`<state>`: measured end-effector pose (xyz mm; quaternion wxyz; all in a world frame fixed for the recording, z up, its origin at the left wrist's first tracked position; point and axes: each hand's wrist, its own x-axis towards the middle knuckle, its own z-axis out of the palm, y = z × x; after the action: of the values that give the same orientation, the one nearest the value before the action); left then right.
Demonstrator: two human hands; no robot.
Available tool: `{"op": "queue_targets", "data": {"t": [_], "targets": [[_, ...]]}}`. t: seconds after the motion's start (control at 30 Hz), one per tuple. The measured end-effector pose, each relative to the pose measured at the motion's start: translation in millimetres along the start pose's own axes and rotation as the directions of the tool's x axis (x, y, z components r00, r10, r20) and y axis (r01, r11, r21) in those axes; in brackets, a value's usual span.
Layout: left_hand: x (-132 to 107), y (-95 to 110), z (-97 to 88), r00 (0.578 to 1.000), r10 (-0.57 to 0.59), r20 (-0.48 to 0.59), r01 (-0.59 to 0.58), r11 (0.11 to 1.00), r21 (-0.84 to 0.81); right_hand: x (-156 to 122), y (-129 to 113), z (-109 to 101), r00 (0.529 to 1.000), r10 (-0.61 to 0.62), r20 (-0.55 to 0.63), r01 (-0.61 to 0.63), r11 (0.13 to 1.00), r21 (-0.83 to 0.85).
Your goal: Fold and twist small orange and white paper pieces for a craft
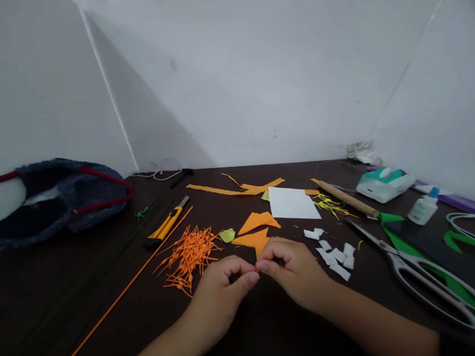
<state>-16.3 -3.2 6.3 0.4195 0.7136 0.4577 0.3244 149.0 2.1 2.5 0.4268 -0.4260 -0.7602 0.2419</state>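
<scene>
- Now, orange twists [194,248] lie beside the pinching left hand [224,290]
- Between both hands, a tiny orange piece [257,267], mostly hidden: apparently shaping, with steady twisting needed next
- And the right hand [297,267] pinches it too, white scraps [338,256] nearby

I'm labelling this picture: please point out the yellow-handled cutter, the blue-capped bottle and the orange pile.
Yellow-handled cutter [167,225]: head view, on the yellow handle.
Blue-capped bottle [422,211]: head view, on the white body below the cap.
Orange pile [192,250]: head view, on its dense middle.
</scene>
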Motion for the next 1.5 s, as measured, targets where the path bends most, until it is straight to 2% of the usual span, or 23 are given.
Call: {"op": "queue_targets", "data": {"t": [0.17, 0.27, 0.33, 0.4, 0.47, 0.53, 0.63, 0.77, 0.87, 0.97, 1.07, 1.23, 1.33, 1.4, 1.5], "targets": [[0.6, 0.4, 2.6, 0.977, 0.187, -0.1, -0.149, 0.942, 0.302, -0.3, -0.1, 5.8, 0.999, -0.015, -0.038, 0.009, 0.988, -0.155], [-0.3, 0.1, 3.9, 0.965, 0.235, -0.117, -0.182, 0.921, 0.345, 0.9, 2.8, 6.9, 0.997, 0.051, -0.065, -0.06, 0.99, -0.13], [-0.6, -0.2, 3.7, 0.972, 0.203, -0.115, -0.165, 0.946, 0.278, 1.3, 5.9, 5.4, 0.987, 0.148, -0.054, -0.15, 0.989, -0.019], [-0.3, -0.2, 2.6, 0.988, 0.109, -0.113, -0.09, 0.983, 0.16, 1.0, 9.4, 3.0, 0.974, 0.227, -0.008, -0.222, 0.957, 0.187], [0.0, 0.3, 0.9, 0.995, 0.008, -0.095, -0.005, 0.999, 0.038, 0.1, 12.5, 1.1, 0.971, 0.222, 0.082, -0.236, 0.881, 0.41], [0.0, 1.5, -0.5, 0.997, -0.047, -0.058, 0.043, 0.997, -0.058, -1.0, 14.7, 0.7, 0.97, 0.172, 0.175, -0.241, 0.8, 0.55], [-0.9, 3.4, -0.2, 0.998, -0.064, 0.0, 0.063, 0.983, -0.173, -2.1, 15.2, 3.8, 0.954, 0.143, 0.262, -0.281, 0.727, 0.627], [-2.5, 4.2, 3.2, 0.996, -0.077, 0.046, 0.086, 0.958, -0.273, -1.5, 11.1, 10.8, 0.961, 0.165, 0.221, -0.274, 0.669, 0.691], [-3.2, 3.4, 4.2, 0.996, -0.064, 0.06, 0.078, 0.958, -0.275, -0.8, 7.4, 14.0, 0.958, 0.199, 0.207, -0.286, 0.609, 0.74], [-3.1, 2.6, 2.6, 0.997, -0.029, 0.078, 0.046, 0.971, -0.235, -0.9, 6.4, 15.1, 0.951, 0.229, 0.208, -0.304, 0.573, 0.762], [-2.2, 0.6, 0.7, 0.996, -0.02, 0.091, 0.036, 0.983, -0.179, -1.6, 7.4, 15.8, 0.944, 0.271, 0.19, -0.319, 0.598, 0.735], [-0.2, -5.2, 2.6, 0.996, -0.09, 0.028, 0.093, 0.987, -0.131, -2.4, 6.6, 17.6, 0.937, 0.313, 0.155, -0.328, 0.638, 0.697], [0.5, -6.5, 4.5, 0.992, -0.105, -0.064, 0.102, 0.994, -0.039, -2.6, 5.6, 20.1, 0.939, 0.314, 0.137, -0.318, 0.648, 0.692], [0.1, -6.0, 4.8, 0.988, -0.025, -0.152, 0.042, 0.993, 0.114, -3.0, 5.3, 22.5, 0.937, 0.327, 0.125, -0.32, 0.657, 0.683], [-1.6, -4.4, 4.9, 0.958, 0.17, -0.23, -0.077, 0.928, 0.364, -4.2, 4.3, 26.4, 0.927, 0.362, 0.101, -0.334, 0.671, 0.662]]}}
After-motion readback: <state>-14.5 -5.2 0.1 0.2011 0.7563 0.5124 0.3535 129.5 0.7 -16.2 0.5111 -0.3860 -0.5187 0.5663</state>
